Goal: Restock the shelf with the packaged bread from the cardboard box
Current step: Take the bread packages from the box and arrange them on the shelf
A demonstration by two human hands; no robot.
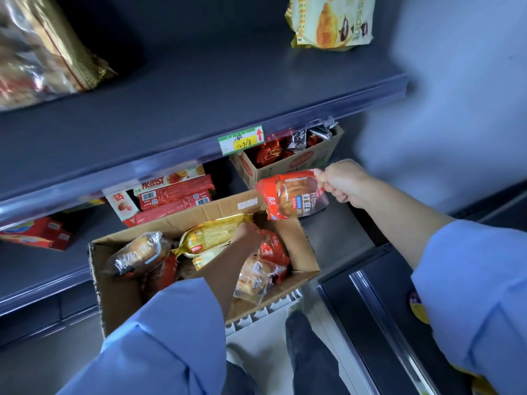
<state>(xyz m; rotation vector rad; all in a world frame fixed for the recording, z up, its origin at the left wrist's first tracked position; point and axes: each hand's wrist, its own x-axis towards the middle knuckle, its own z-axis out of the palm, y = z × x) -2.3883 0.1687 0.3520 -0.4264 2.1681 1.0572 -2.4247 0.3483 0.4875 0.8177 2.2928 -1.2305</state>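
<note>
An open cardboard box point(119, 283) sits below me, holding several packaged breads in clear, red and gold wrappers. My right hand point(343, 181) pinches the top edge of a red bread packet point(291, 195), which hangs above the box's far right corner. My left hand point(248, 232) reaches down into the box and touches a gold-wrapped bread packet point(211, 235); whether its fingers have closed on the packet is hidden. The dark shelf point(199, 89) lies ahead, above the box, mostly bare.
On the shelf stand a clear-and-gold bag point(37, 49) at left and a yellow pastry pack point(330, 21) at back right. A price tag point(241, 139) sits on the shelf edge. The lower shelf holds red boxes point(174, 195) and a smaller carton point(288, 161) of foil snacks.
</note>
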